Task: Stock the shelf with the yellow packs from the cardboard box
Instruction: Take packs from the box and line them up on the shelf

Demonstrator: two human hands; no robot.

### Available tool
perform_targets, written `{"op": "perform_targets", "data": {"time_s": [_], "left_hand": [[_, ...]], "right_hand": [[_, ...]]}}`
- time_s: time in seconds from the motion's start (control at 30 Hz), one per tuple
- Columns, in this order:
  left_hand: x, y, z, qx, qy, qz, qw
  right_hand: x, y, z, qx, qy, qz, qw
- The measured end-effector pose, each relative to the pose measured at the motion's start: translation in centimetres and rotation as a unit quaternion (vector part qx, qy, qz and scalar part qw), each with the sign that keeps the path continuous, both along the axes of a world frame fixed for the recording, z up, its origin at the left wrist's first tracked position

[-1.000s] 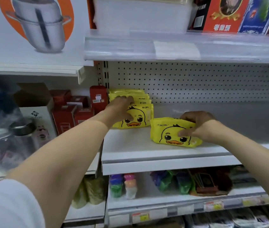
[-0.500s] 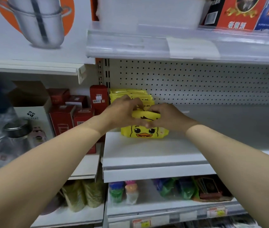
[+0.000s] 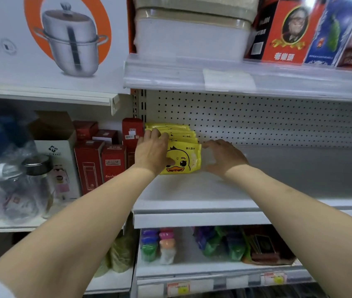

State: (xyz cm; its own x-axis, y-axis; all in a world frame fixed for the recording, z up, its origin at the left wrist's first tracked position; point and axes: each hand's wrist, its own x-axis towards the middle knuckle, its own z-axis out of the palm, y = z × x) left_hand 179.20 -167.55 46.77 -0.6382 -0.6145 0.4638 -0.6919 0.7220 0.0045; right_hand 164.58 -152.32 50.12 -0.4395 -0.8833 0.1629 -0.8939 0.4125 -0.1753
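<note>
The front soft yellow plastic pack with the cartoon duck face (image 3: 183,161) stands on edge at the head of a row of identical yellow packs (image 3: 171,131), which runs back toward the perforated white back panel (image 3: 256,119). It sits directly between the hands, its long axis running from one hand to the other. The left hand (image 3: 152,154) lies on the pack's left end, fingers spread over the row's tops and thumb on the printed face. The right hand (image 3: 222,159) is open, fingertips at the pack's upper right corner, palm just beside its right edge; whether it presses there I cannot tell. Rightward of that hand the white metal shelf (image 3: 192,190) looks bare, so the next pack probably belongs there. The cardboard box is out of view.
</note>
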Motion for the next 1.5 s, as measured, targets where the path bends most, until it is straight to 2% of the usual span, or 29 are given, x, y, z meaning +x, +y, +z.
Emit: {"op": "perform_targets", "data": {"time_s": [0.2, 0.37, 0.57, 0.73, 1.07, 1.2, 1.33, 1.5], "left_hand": [[2.1, 6.6, 2.2, 0.103, 0.008, 0.013, 0.995], [5.5, 12.6, 1.7, 0.132, 0.048, 0.005, 0.99], [10.2, 19.0, -1.4, 0.157, 0.05, 0.013, 0.986], [13.7, 23.5, -5.7, 0.168, 0.004, 0.049, 0.985], [19.4, 27.1, -19.0, 0.319, -0.09, 0.083, 0.94], [20.9, 26.4, -24.5, 0.37, -0.14, 0.096, 0.913], [21.8, 24.7, -29.4, 0.355, -0.212, 0.089, 0.906], [22.0, 21.7, -36.0, 0.433, -0.242, 0.076, 0.865]], "right_hand": [[1.2, 5.4, 0.7, -0.012, 0.016, 0.004, 1.0], [3.8, 9.5, 0.1, 0.001, 0.057, 0.04, 0.998], [7.5, 14.7, -2.8, 0.02, 0.047, 0.113, 0.992], [10.3, 17.7, -6.8, 0.06, 0.027, 0.145, 0.987], [14.0, 19.6, -18.8, 0.165, -0.036, 0.167, 0.971], [14.2, 18.8, -24.3, 0.225, -0.067, 0.158, 0.959], [13.5, 17.9, -30.1, 0.297, -0.096, 0.133, 0.941], [12.9, 16.8, -37.0, 0.372, -0.112, 0.118, 0.914]]}}
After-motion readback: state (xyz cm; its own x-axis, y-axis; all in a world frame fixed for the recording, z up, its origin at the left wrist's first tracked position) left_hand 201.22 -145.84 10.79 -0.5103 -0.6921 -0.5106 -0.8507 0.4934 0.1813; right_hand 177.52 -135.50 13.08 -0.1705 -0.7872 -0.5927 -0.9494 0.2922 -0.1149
